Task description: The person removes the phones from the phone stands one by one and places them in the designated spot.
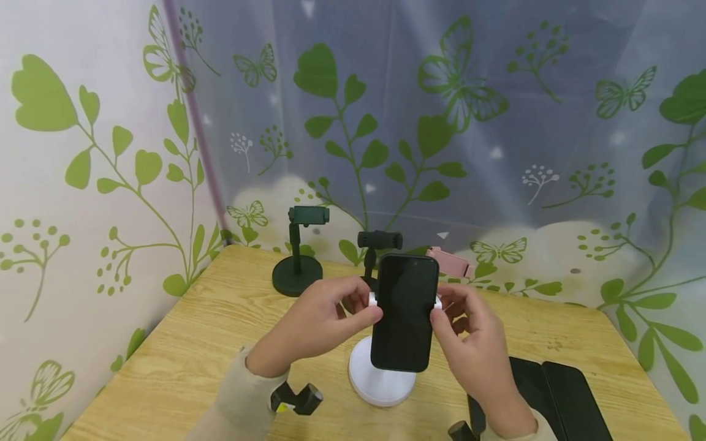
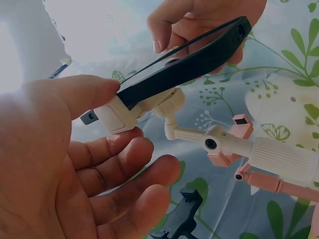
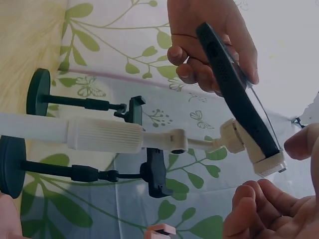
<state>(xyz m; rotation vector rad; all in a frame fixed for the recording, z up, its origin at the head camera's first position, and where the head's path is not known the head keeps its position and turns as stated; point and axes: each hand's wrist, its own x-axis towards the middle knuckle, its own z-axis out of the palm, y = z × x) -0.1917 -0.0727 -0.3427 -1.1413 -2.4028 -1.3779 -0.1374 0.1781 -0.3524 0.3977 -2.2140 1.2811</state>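
Observation:
A black smartphone (image 1: 405, 312) sits upright in the side clamps of a white phone stand (image 1: 380, 386) with a round base. My left hand (image 1: 331, 318) pinches the white clamp (image 2: 116, 115) on the phone's left side, thumb at the front and index finger behind; its other fingers are loosely bent. My right hand (image 1: 474, 343) is at the opposite clamp (image 3: 270, 164). In the right wrist view, its thumb and bent fingers lie on either side of that clamp, with a small gap showing. Much of the stand's upper arm hides behind the phone in the head view.
A dark green phone stand (image 1: 296, 275) stands at the back left, a black one (image 1: 380, 240) behind the phone. A pink stand (image 1: 451, 263) shows partly at the back right. Flat black phones (image 1: 576, 398) lie at the right front. A patterned curtain (image 1: 386, 122) borders the table (image 1: 182, 355).

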